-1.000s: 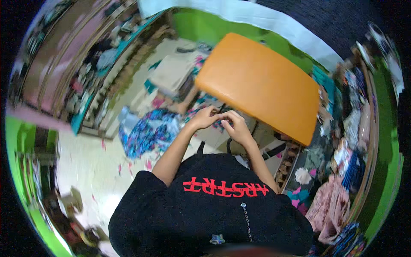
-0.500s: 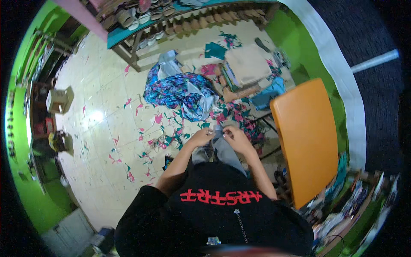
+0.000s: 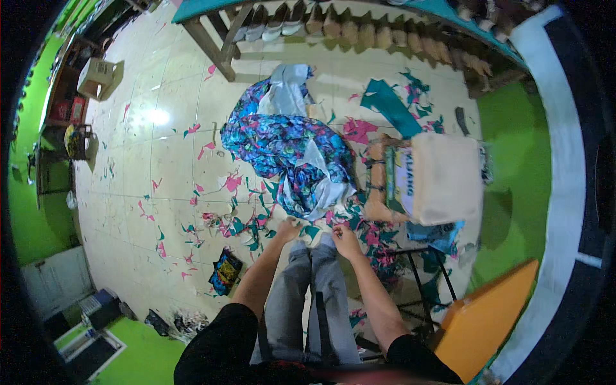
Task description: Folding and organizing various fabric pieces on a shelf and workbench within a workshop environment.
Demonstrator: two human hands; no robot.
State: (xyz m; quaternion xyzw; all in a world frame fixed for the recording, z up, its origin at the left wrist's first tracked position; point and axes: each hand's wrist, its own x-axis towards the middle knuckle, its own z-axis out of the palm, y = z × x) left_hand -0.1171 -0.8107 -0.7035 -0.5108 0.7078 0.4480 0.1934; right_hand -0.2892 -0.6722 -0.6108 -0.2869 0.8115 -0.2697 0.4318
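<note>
My left hand (image 3: pixel 287 230) is held just left of my grey trouser legs (image 3: pixel 298 276), its fingers curled. My right hand (image 3: pixel 346 240) is on the other side, beside the trouser hem, with fingers bent inward. Both look closed; what is in them, if anything, is too small to make out. Ahead of them lies a heap of blue, purple and pink flowered cloth (image 3: pixel 289 144) with pale undersides folded over. Pink and green fabric scraps (image 3: pixel 372 237) cover the floor around both hands.
A cream-topped block (image 3: pixel 449 179) stands at the right beside teal cloth (image 3: pixel 394 109). An orange board (image 3: pixel 491 321) and a black metal stand (image 3: pixel 420 276) are at the lower right. Shoes (image 3: pixel 295 19) line a teal bench at the back. A dark colourful packet (image 3: pixel 226 273) lies left.
The view has shifted, showing more of my legs and the floor. My hands have moved slightly farther apart, from close together over the trousers to either side of them.
</note>
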